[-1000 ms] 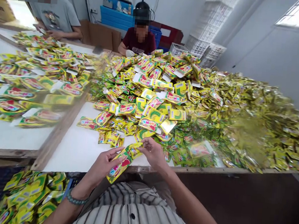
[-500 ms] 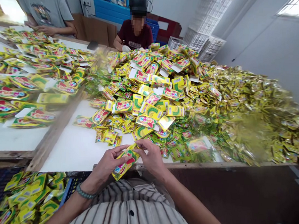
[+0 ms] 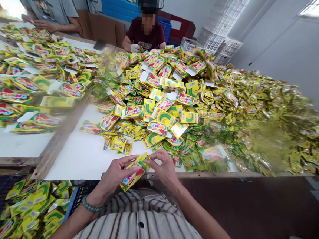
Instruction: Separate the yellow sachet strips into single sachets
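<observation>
A yellow and green candy box with red fruit print is held tilted just in front of my striped shirt, at the table's near edge. My left hand is closed around its side, with the thumb lying across the printed front. At the box's upper end, my right hand pinches the edge between thumb and fingertips. Whether that end's flap is folded in cannot be made out. Beyond my hands, small yellow sachets lie on the white tabletop, in front of a heap of similar boxes.
A large mound of sachets spreads to the right. More boxes lie left of a wooden divider. Below left, a blue crate holds filled-looking boxes. Two people stand or sit across the table, one wearing white gloves.
My right fingers have shifted slightly along the box's upper end, which now shows more. The box stays in my left hand. The view has tilted a little.
</observation>
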`<state>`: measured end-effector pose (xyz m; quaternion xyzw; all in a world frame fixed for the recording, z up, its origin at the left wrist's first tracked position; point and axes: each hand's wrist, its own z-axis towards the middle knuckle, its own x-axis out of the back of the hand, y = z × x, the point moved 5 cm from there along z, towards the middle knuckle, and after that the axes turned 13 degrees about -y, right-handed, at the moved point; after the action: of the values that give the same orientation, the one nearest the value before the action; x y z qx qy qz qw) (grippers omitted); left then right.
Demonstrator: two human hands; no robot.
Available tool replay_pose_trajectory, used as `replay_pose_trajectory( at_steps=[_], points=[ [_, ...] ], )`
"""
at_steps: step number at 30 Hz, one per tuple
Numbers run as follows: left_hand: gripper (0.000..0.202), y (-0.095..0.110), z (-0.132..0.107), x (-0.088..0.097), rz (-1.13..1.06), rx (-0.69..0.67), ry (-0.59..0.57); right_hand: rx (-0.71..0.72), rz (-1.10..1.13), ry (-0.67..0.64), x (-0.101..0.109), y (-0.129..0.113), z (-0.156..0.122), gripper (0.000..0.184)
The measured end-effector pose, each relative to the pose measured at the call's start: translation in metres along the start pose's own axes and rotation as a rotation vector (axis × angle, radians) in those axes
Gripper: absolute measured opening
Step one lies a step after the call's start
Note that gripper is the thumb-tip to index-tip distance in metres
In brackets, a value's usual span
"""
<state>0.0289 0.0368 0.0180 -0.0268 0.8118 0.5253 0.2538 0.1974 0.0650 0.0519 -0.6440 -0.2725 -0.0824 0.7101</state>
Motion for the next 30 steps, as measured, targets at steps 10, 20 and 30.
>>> replay_pose_trajectory(
  at_steps=[10,20,30],
  points=[
    [0.059,0.001,-0.004,-0.004,-0.066,0.037,-0.019,-0.026,0.221,-0.265,-0.005,-0.002,-0.011,0.013],
    [0.045,0.003,-0.008,-0.010,0.012,0.074,-0.145,-0.020,-0.026,-0.359,-0.001,-0.003,-0.015,0.009],
    [0.047,0.006,-0.008,-0.006,0.065,0.030,-0.114,-0.005,0.327,-0.585,-0.014,-0.017,-0.021,0.027]
  ],
)
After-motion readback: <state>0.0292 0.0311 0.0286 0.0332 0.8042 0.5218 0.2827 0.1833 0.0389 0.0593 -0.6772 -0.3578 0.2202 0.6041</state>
